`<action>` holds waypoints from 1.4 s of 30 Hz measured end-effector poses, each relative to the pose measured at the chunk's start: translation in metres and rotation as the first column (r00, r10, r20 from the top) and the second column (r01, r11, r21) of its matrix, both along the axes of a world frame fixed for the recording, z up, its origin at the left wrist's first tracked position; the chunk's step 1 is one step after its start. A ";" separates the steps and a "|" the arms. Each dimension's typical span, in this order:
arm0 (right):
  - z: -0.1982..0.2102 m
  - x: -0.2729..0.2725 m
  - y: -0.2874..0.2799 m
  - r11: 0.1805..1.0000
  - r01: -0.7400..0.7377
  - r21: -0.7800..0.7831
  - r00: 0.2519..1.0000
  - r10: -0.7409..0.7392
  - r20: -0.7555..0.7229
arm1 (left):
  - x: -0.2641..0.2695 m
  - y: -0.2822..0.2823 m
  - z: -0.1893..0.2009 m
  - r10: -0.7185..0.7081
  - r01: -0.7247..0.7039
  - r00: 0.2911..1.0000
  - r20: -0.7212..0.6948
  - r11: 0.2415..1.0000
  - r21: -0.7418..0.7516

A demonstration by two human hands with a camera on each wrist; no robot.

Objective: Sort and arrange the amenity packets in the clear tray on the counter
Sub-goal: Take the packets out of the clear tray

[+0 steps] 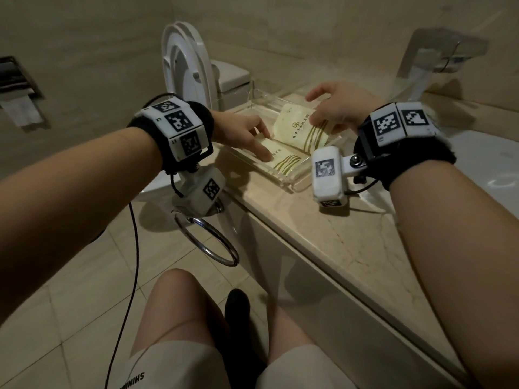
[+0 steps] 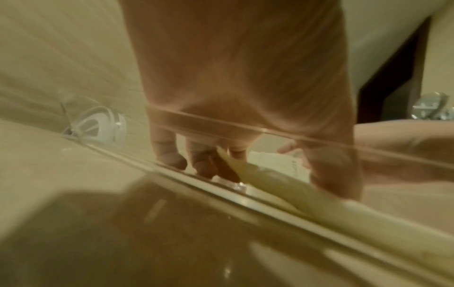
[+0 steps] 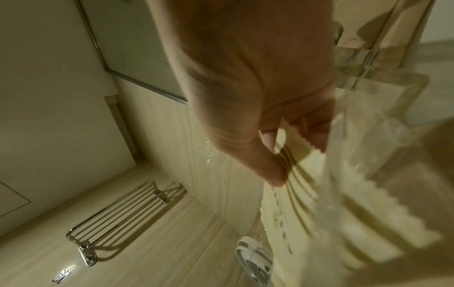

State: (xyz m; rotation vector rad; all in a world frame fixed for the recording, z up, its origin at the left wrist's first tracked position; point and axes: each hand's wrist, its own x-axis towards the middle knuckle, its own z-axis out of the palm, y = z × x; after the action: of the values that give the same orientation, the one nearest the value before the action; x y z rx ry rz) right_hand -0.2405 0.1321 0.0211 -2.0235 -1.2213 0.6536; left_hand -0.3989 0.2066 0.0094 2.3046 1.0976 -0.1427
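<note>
A clear tray [image 1: 293,185] sits on the marble counter [image 1: 323,237] with two cream packets with olive stripes in it. My left hand [image 1: 265,147] reaches over the tray's left wall and holds the near packet [image 1: 285,162]. In the left wrist view its fingers [image 2: 172,155] curl behind the tray wall [image 2: 245,125], and the near packet [image 2: 277,186] runs between them and the thumb. My right hand [image 1: 318,119] pinches the striped end of the far packet [image 1: 295,130]. The right wrist view shows the thumb [image 3: 270,170] pressed on that far packet [image 3: 302,194], with the tray [image 3: 380,97] beside it.
A toilet with raised lid [image 1: 185,68] stands left of the counter, and a chrome towel ring [image 1: 207,240] hangs on the counter's end. A faucet [image 1: 429,60] and basin [image 1: 483,158] lie to the right. A towel rack [image 3: 117,217] is on the wall.
</note>
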 end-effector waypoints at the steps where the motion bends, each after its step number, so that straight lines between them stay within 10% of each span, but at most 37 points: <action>1: 0.001 0.000 0.000 0.999 0.023 0.026 1.000 -0.022 -0.016 | 0.000 -0.001 0.000 -0.005 0.005 1.000 -0.011 1.000 -0.004; 16: 0.011 -0.019 0.000 0.989 0.023 0.146 0.965 0.016 -0.263 | 0.000 0.003 0.013 0.333 -0.278 0.817 0.471 0.943 -0.183; 27: 0.012 -0.030 0.002 0.961 -0.220 -0.170 0.974 0.226 0.021 | -0.030 0.030 0.016 0.540 -0.584 0.779 0.319 0.810 0.053; 35: 0.010 -0.030 -0.001 0.933 -0.248 -0.262 0.936 0.300 0.184 | -0.031 0.033 -0.002 0.400 -0.415 0.907 0.136 0.783 0.463; 42: 0.004 -0.025 0.000 0.891 -0.277 -0.360 0.920 0.354 0.170 | -0.008 0.006 -0.009 0.082 -0.080 0.997 0.008 0.948 0.309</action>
State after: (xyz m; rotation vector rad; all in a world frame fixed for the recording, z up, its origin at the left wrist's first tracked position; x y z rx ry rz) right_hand -0.2655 0.1321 0.0254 -2.2410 -1.7038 0.8432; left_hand -0.4065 0.2129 -0.0001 2.5270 1.2925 0.0615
